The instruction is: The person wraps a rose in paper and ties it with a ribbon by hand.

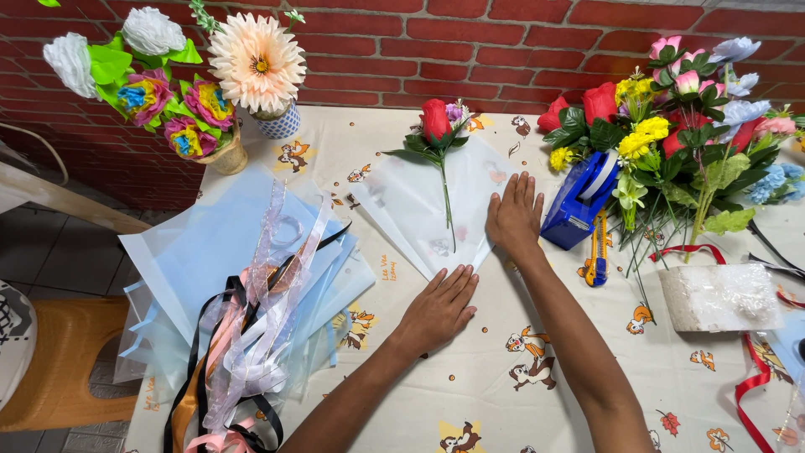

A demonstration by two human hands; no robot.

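Observation:
A red artificial rose (435, 119) with green leaves and a thin stem lies on a translucent white wrapping sheet (401, 201) spread on the table. My left hand (438, 307) rests flat, fingers together, on the sheet's near corner. My right hand (513, 216) presses flat on the sheet's right edge, fingers slightly spread. Neither hand holds anything.
A stack of pale blue sheets (198, 252) with several ribbons (251, 335) lies left. Two vases of paper flowers (257, 63) stand at the back left. Right of my hands are a blue tape dispenser (579, 201), a yellow cutter (597, 252), loose artificial flowers (688, 126) and a foam block (719, 297).

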